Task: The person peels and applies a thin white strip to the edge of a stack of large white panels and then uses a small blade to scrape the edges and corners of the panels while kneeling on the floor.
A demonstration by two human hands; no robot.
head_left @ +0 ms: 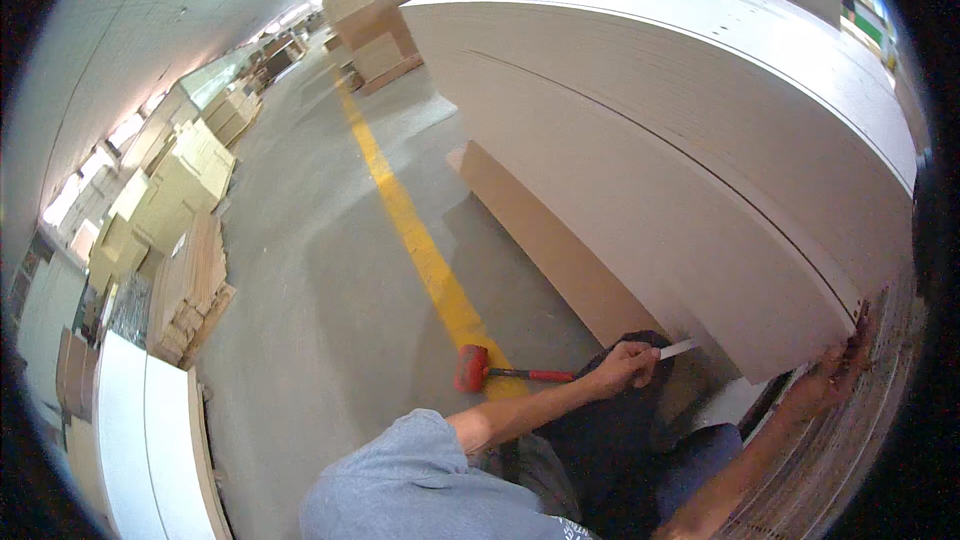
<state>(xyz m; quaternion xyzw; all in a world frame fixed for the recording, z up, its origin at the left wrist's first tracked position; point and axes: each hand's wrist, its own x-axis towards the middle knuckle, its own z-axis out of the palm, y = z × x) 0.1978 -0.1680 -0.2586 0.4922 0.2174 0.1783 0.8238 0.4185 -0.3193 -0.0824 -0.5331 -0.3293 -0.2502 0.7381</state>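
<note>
Tan cardboard boxes [375, 0] stand stacked far across the floor.

A wide hall with a grey concrete floor [310, 270], dull and scuffed. A yellow line [400, 210] runs along it from the far end toward the near side. Along the left stand stacks of pale boards [185, 175] and lower piles of wood [190, 285], with a white panel [150, 430] nearest. A tall stack of white sheets [680, 120] fills the right, resting on a brown base board [550, 240]. At the far end rise brown stacks [375, 10]. The pale ceiling [150, 10] curves overhead; daylight enters through windows [130, 125] on the left.
</note>
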